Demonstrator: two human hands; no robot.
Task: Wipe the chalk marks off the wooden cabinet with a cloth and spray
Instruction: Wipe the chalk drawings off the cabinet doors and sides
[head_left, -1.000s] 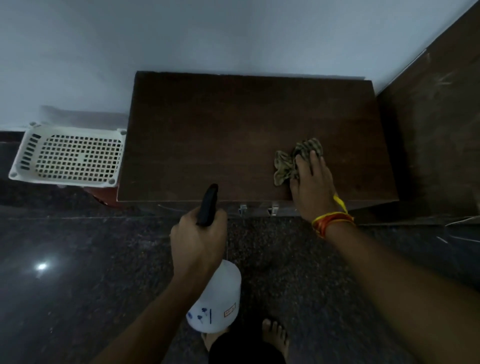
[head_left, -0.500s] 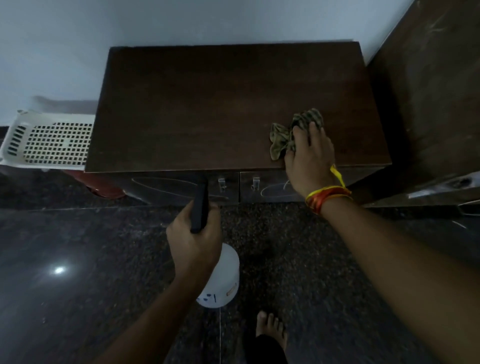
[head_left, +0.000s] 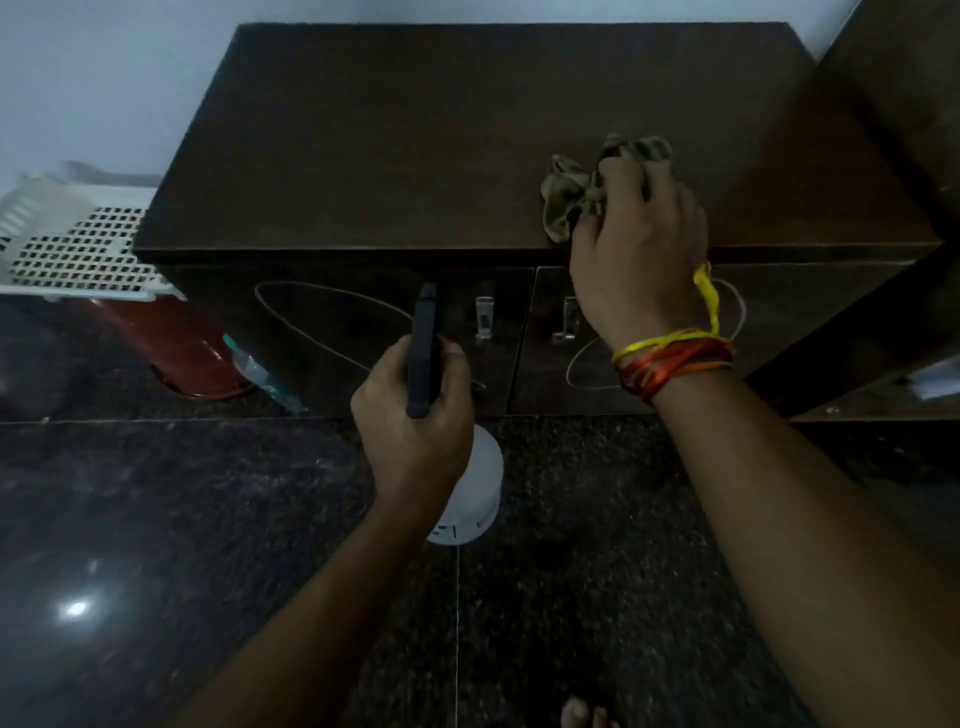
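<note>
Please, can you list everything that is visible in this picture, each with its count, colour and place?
wooden cabinet: 1, dark brown, against the wall, two front doors
chalk marks: 2 white loops, one on each door
door handles: 2, metallic, where the doors meet
cloth: 1, olive, crumpled on the cabinet top near its front edge
spray bottle: 1, white body, black head, held before the left door
basket: 1, white, perforated, left of the cabinet
floor: dark, speckled, glossy
left hand: grips the spray bottle
right hand: grips the cloth; yellow and red threads on the wrist
</note>
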